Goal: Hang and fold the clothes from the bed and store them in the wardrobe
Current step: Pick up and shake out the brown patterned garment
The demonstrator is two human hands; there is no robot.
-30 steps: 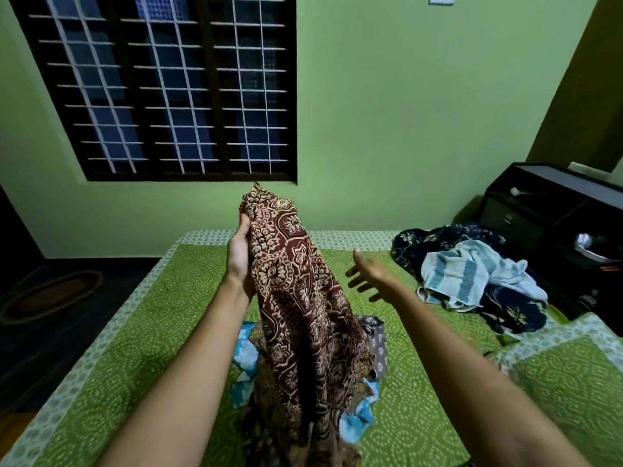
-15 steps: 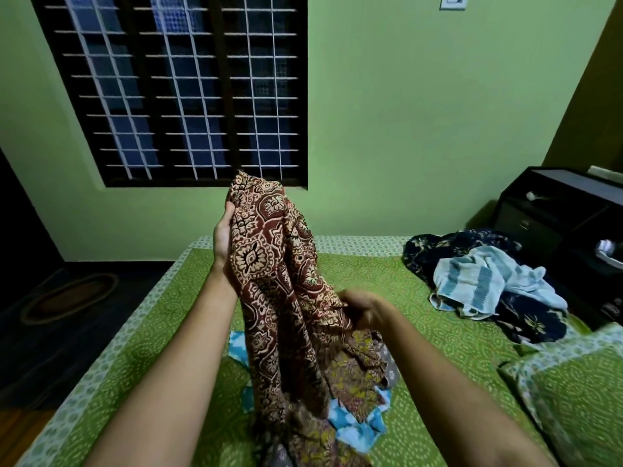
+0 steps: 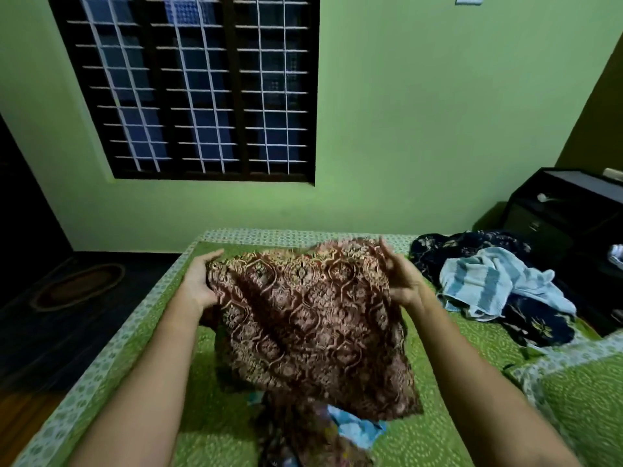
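Brown patterned cloth [image 3: 303, 318] held spread between both hands above the middle of the bed [image 3: 135, 332], its top edge stretched roughly level and the rest hanging down toward the near side

Left hand [image 3: 199, 281]: grips the cloth's upper left corner, thumb on the far side of the edge, the other fingers hidden behind the fabric

Right hand [image 3: 401, 281]: motion-blurred; fingers curled over the upper right edge and holding it. Exact pinch not readable

Under the hanging cloth, on the near part of the bed, a small heap of clothes [image 3: 303, 443] with a light blue piece [image 3: 357, 429] poking out on the right

Far right of the bed: dark floral garment [image 3: 472, 244] crumpled, with a blue striped towel [image 3: 488, 281] lying on top of it, well apart from the hands. A green pillow [image 3: 586, 399] lies at the near right

Beyond the bed's right edge a black cabinet [image 3: 566, 203] against the green wall; barred window [image 3: 202, 85] at far left; oval rug [image 3: 77, 288] on the dark floor, left of the bed
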